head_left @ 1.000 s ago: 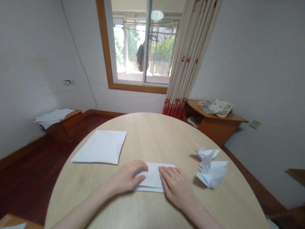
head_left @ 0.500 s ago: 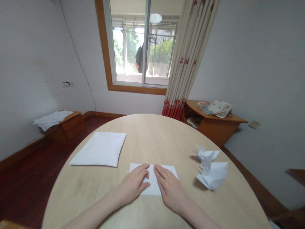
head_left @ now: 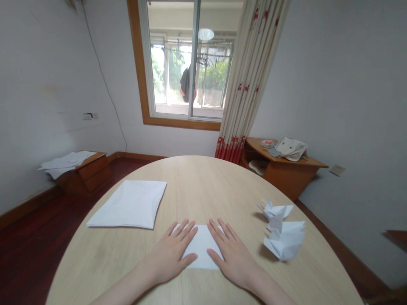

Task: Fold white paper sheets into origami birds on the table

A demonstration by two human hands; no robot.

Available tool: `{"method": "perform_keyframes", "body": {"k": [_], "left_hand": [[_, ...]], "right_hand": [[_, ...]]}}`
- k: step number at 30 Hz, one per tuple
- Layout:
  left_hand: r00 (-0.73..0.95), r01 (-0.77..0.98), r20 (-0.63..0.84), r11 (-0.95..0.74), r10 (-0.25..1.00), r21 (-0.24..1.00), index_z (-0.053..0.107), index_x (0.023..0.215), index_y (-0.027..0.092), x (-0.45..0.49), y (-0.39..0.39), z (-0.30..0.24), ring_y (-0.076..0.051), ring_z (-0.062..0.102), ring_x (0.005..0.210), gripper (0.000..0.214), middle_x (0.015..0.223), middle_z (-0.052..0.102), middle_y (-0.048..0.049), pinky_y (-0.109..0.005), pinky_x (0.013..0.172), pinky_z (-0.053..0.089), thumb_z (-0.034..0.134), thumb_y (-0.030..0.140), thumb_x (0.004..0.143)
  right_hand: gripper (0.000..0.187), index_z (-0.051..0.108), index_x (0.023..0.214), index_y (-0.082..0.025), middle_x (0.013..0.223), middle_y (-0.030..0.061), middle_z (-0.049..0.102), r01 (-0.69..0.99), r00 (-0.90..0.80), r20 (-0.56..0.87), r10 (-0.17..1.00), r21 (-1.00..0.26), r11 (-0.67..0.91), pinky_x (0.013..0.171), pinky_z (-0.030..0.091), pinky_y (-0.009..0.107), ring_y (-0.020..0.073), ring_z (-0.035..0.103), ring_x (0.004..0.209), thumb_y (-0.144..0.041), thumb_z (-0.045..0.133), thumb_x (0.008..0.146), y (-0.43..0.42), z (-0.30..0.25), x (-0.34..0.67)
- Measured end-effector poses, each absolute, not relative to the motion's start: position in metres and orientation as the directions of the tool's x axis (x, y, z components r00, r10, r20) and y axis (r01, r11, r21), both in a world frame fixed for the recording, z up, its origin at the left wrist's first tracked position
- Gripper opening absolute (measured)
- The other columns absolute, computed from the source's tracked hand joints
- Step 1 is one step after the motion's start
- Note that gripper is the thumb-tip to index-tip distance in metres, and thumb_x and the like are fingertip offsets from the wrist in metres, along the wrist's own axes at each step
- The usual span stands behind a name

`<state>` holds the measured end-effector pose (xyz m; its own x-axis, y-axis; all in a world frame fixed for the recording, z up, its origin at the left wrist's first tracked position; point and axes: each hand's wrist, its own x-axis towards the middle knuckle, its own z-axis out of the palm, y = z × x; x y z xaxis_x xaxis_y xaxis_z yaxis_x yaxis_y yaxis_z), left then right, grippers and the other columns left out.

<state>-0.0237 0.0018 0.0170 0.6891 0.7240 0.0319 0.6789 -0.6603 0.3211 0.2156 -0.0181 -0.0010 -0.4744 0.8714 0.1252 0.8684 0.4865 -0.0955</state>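
Observation:
A folded sheet of white paper [head_left: 202,248] lies flat on the round wooden table [head_left: 203,182] in front of me. My left hand [head_left: 173,254] rests palm down over its left part, fingers spread and pointing away from me. On the right part lies my right hand [head_left: 233,256], also flat with the fingers apart. The middle of the paper shows between the two thumbs; its side edges are largely covered by my hands. Neither hand grips anything.
A stack of white paper [head_left: 130,205] sits at the table's left. Two folded paper figures [head_left: 284,241] stand close together on the right. Beyond the table are a small wooden cabinet [head_left: 95,169], a corner desk [head_left: 286,173] and a curtain [head_left: 244,93] beside the window.
Both hands have moved outward from the paper's middle toward its sides, and their fingers have spread. The view has tilted slightly upward.

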Motion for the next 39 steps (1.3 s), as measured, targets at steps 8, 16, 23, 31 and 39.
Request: {"method": "perform_keyframes", "body": {"k": [8,16,23,31,39], "left_hand": [[0.731,0.613,0.05,-0.687,0.68,0.39,0.042,0.141,0.021,-0.036,0.009,0.039,-0.037,0.037,0.134,0.092,0.15,0.036,-0.0156,-0.054,0.107,0.031,0.075,0.058,0.064],[0.742,0.607,0.092,-0.724,0.664,0.328,0.047,0.135,0.017,-0.034,0.006,0.042,-0.035,0.046,0.128,0.081,0.145,0.043,-0.017,-0.052,0.108,0.034,0.076,0.034,0.062],[0.794,0.513,0.231,-0.823,0.562,0.243,0.059,0.116,0.017,-0.036,0.006,0.037,-0.03,0.058,0.116,0.045,0.124,0.064,-0.0125,-0.049,0.107,0.037,0.062,0.028,0.072],[0.786,0.417,0.477,-0.907,0.393,0.061,0.056,0.114,0.017,-0.038,0.01,0.033,-0.021,0.069,0.093,0.04,0.104,0.072,-0.008,-0.038,0.092,0.051,0.046,0.012,0.077],[0.643,0.555,0.641,-0.832,0.42,-0.011,0.05,0.125,0.016,-0.045,0.025,0.021,-0.022,0.066,0.095,0.052,0.106,0.068,-0.0109,-0.035,0.081,0.055,0.036,-0.004,0.079]], "right_hand": [[0.056,0.027,0.149,-0.022,0.153,0.0055,0.027,0.862,-0.482,0.152,0.863,-0.095,0.498,0.111,0.032,0.053,0.0303,0.023,0.142,-0.048,0.031,0.1,-0.019,-0.001,0.214],[0.052,0.035,0.146,-0.028,0.153,0.0047,0.029,0.841,-0.473,0.088,0.877,-0.25,0.479,0.113,0.024,0.057,0.0303,0.021,0.142,-0.049,0.034,0.099,-0.022,0.01,0.212],[0.067,0.036,0.145,-0.023,0.152,0.0086,0.032,0.815,-0.488,0.029,0.873,-0.343,0.467,0.115,0.016,0.057,0.031,0.02,0.142,-0.058,0.05,0.089,-0.022,0.02,0.212],[0.08,0.034,0.146,-0.019,0.152,0.0108,0.032,0.803,-0.505,0.06,0.861,-0.333,0.494,0.114,0.016,0.06,0.0353,0.02,0.142,-0.051,0.065,0.08,-0.025,0.019,0.212],[0.077,0.037,0.145,-0.017,0.148,0.0098,0.04,0.783,-0.492,0.216,0.844,-0.313,0.537,0.112,0.026,0.058,0.03,0.031,0.139,-0.007,0.05,0.07,-0.022,0.006,0.219]]}}
